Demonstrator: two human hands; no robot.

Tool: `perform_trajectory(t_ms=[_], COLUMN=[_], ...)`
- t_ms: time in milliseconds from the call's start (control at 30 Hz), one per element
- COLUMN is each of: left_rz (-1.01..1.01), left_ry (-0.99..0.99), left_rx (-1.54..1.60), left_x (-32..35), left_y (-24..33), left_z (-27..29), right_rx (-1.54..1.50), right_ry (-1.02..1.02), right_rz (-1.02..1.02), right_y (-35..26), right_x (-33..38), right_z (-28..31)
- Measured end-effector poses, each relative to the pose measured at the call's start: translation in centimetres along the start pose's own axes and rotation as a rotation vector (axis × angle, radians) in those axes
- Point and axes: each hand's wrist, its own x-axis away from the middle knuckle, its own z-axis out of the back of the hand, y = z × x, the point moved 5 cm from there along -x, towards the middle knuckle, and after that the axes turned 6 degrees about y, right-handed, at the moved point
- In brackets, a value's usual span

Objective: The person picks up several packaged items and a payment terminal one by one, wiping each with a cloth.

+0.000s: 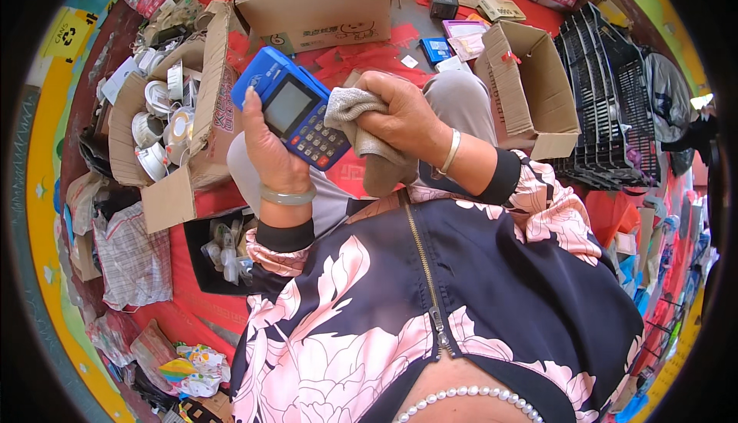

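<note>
A blue card payment terminal (296, 104) with a grey screen and a keypad is tilted in front of me, above my lap. My left hand (270, 140) grips it along its left and lower side, thumb on the edge by the screen. In my right hand (406, 116) a grey cloth (360, 116) is bunched up, its fingers closed round it. The cloth touches the terminal's right edge beside the keypad, and its lower end hangs down. The terminal's back and the left fingers behind it are hidden.
At the left, a cardboard box (178, 186) holds several white round lamp-like parts. A larger box (315, 8) stands ahead, and another (530, 77) at right beside a black plastic crate (603, 100). A blue device (436, 50) lies beyond my knee. Near my left elbow is a black bin (201, 258).
</note>
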Motion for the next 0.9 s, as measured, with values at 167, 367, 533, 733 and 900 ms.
perform_trajectory(t_ms=[167, 367, 533, 733, 900], left_rz=[0.177, 0.253, 0.217, 0.255, 0.156], left_ry=[-0.027, -0.095, -0.111, -0.097, 0.230], left_rx=[0.009, 0.084, 0.101, 0.109, 0.002], left_x=[1.1, 0.3, -1.0, 0.9, -2.1], left_y=[-3.0, -2.0, -1.5, -2.9, -2.3], left_z=[-0.3, 1.6, 2.9, -1.0, 3.5], right_rx=[0.073, -0.681, -0.714, -0.046, -0.519], right_ry=[0.126, 0.247, 0.092, -0.089, -0.331], right_rz=[0.042, -0.409, -0.310, 0.190, -0.308], right_y=[-1.0, 5.6, 0.2, 0.4, 0.6], right_x=[-4.5, -7.8, -6.2, -6.2, -1.3], right_z=[0.8, 5.9, 3.4, -2.8, -2.8])
